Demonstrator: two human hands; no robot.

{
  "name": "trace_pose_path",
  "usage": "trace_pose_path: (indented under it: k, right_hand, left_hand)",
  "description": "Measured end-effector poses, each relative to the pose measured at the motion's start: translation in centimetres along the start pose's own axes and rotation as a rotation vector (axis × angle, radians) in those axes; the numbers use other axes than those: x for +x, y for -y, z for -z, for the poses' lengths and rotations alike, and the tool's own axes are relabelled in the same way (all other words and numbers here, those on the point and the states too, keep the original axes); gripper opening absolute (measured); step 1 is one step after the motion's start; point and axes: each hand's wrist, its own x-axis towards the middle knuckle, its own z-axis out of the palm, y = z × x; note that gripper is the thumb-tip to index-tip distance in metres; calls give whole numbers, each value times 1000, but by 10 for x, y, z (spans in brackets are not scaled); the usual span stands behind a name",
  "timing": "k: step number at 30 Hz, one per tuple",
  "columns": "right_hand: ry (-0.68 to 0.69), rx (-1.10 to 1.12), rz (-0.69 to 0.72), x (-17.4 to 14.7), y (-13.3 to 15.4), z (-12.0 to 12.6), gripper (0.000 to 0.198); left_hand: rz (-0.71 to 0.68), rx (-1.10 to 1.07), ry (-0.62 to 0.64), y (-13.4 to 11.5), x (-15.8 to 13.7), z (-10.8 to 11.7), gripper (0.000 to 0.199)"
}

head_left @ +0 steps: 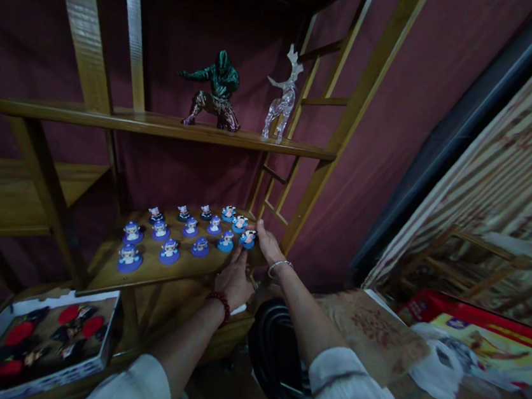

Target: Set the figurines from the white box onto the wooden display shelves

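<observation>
Both hands are at the right end of a wooden shelf (pixel 142 278) holding rows of small figurines on round bases. My left hand (pixel 235 282), below a red bead bracelet, has its fingers stretched up to the front of a blue-based figurine (pixel 247 239); whether they touch it I cannot tell. On that figurine's right side is my right hand (pixel 269 245), with a silver bangle at the wrist and its fingers extended. Neither hand is visibly closed around anything. Purple-based figurines (pixel 170 251) fill the left and middle; dark-based ones (pixel 183 213) stand at the back.
On the shelf above stand a green and bronze crouching figure (pixel 217 88) and a clear deer figurine (pixel 281 105). An open white box (pixel 111 316) with red and black pieces sits lower left. A black round stool (pixel 272 354), cardboard (pixel 366 332) and a plastic bag (pixel 439 366) are at right.
</observation>
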Motion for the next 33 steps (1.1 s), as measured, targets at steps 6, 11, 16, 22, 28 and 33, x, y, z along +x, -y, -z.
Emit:
trace_pose_path:
  k: [6,11,16,22,28,33]
  right_hand:
    - [-98,-41,-14,-1,3,-1,64]
    - [-56,-59,-50,-2,8,-1,65]
    - [-42,-60,-49,-4,13,0,66]
    - [-97,-96,-18,-9,12,1,66]
    - [-132,-142,34,-15,7,2,69]
    - [-127,-145,37,-20,7,2,67]
  left_hand:
    - [10,39,8,-1,-1,0,67]
    - [-1,50,-1,1,0,-3,65]
    - [5,40,1,1,0,-2,63]
    - [15,66,-17,-1,-2,-4,66]
    - [25,68,4,-4,-3,-2,68]
    - [17,61,8,0,-1,-3,68]
